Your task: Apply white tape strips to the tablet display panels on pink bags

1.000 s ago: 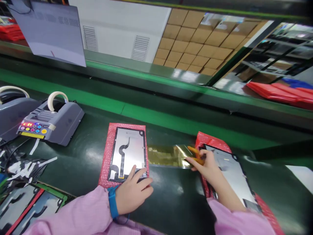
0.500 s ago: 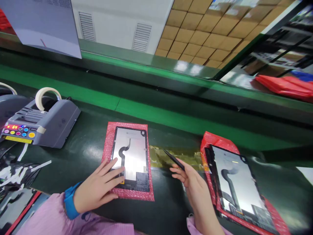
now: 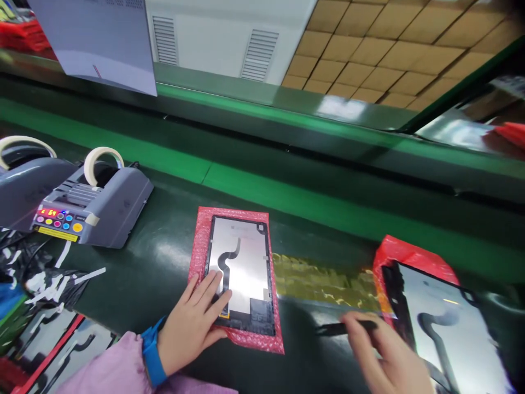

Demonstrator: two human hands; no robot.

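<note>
A silver display panel point(image 3: 246, 268) with a black curved flex cable lies on a red bubble-wrap pad point(image 3: 197, 251) on the dark green belt. My left hand point(image 3: 192, 320) rests flat on the panel's lower left corner, fingers spread. My right hand point(image 3: 389, 355), blurred, pinches black tweezers point(image 3: 340, 328) that point left, low over the belt. A second panel point(image 3: 451, 334) on a red pad point(image 3: 410, 254) lies just right of that hand. A strip of gold film point(image 3: 324, 282) lies between the two pads.
Two grey tape dispensers point(image 3: 98, 202) with white tape rolls stand at the left. Cut tape scraps point(image 3: 49, 279) and more panels point(image 3: 53, 345) lie at the lower left. A green rail point(image 3: 287, 194) runs behind the belt; cardboard boxes point(image 3: 394, 49) are stacked beyond.
My right hand left the gold film, took up the tweezers, and has now dropped lower right. My left hand slid from the panel's bottom edge to its lower left corner.
</note>
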